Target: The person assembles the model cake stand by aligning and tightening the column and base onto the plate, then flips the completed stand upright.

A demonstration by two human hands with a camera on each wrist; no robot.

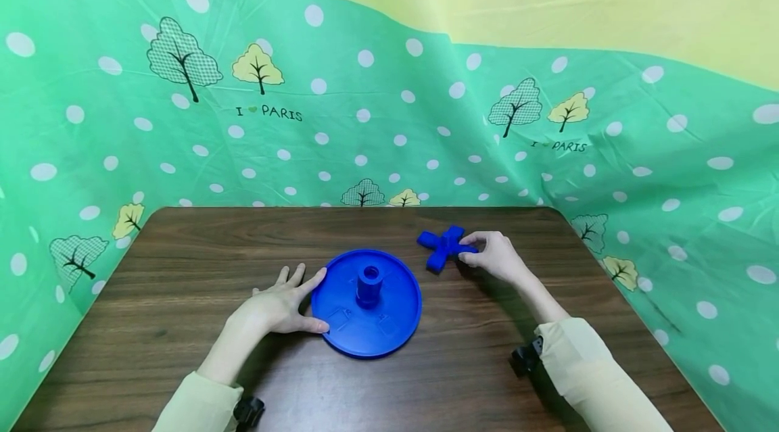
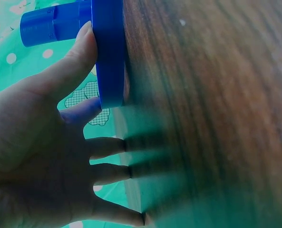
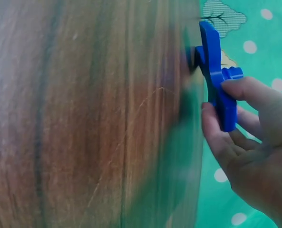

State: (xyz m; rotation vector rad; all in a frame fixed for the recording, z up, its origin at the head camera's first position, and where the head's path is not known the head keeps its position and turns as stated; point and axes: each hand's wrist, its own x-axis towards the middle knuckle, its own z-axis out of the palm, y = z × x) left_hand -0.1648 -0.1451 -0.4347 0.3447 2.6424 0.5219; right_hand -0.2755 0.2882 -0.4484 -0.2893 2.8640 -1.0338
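A round blue disc [image 1: 392, 324] with a raised hub [image 1: 368, 293] in its middle lies on the table. My left hand [image 1: 276, 307] rests at its left side, fingers spread, with thumb and index finger touching the rim. The other fingertips meet the tabletop, as the left wrist view shows of the disc [image 2: 110, 57]. Farther back and to the right, my right hand [image 1: 496, 257] pinches one arm of a blue cross-shaped piece [image 1: 441, 243] between thumb and fingers. In the right wrist view this cross-shaped piece [image 3: 212, 61] appears edge-on, with a short stub on its upper side.
Dark wood grain covers the tabletop [image 1: 213, 243], which has rounded far corners. Behind it and along its sides hangs a green and yellow curtain [image 1: 377, 128] printed with dots and trees. A black wrist device [image 1: 248, 412] is worn at the left cuff, another at the right.
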